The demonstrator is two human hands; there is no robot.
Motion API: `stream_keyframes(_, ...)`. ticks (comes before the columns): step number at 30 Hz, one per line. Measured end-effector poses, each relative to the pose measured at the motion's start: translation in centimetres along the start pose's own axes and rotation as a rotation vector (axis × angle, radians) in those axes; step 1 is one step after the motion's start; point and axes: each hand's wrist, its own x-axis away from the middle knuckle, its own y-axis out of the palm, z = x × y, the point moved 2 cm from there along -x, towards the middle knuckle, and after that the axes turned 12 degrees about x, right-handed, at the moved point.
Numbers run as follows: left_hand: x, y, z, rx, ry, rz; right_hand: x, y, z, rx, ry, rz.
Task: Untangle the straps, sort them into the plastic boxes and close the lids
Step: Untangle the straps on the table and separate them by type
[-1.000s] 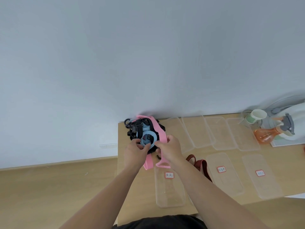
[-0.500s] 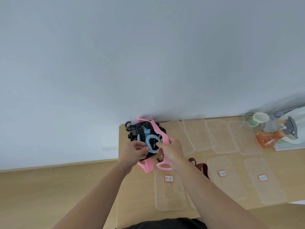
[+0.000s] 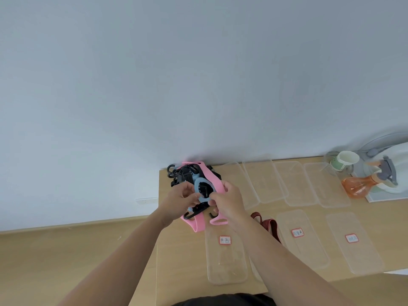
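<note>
An orange spray bottle (image 3: pixel 362 186) with a grey trigger sits at three o'clock on the pale wooden table (image 3: pixel 181 250), a green-and-white cup (image 3: pixel 344 162) near it at two; a wall socket (image 3: pixel 146 200) shows at nine.

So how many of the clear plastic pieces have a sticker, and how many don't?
Pieces with a sticker: 3
Pieces without: 4
Piece half hidden by the right arm: 1
Total: 8
</note>
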Motion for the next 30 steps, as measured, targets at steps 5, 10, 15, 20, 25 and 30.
stream_keyframes(5, 0.1, -0.9, 2.2, 0.206, 0.044, -0.036, 0.7, -0.8, -1.0, -0.166, -0.052, -0.127)
stream_keyframes(10, -0.3, -1.0, 3.8, 0.300, 0.070, -0.030, 0.8, -1.5, -2.1, -0.133, -0.158, -0.080)
stream_keyframes(15, -0.2, -1.3, 4.1, 0.310, 0.055, -0.096, 0.9, -1.9, -3.8, -0.191, -0.229, -0.047)
stream_keyframes(20, 0.3, -1.5, 4.1, 0.183, 0.048, -0.169, 1.1, -1.9, -5.2, -0.263, -0.258, -0.067)
stream_keyframes(25, 0.3, -0.8, 4.7, 0.066, 0.114, -0.084, 0.8, -1.7, -6.5, -0.287, -0.282, -0.115)
stream_keyframes(30, 0.0, -1.0, 6.4, 0.185, 0.189, 0.017, 0.8, -2.3, -8.0, -0.265, -0.313, -0.124)
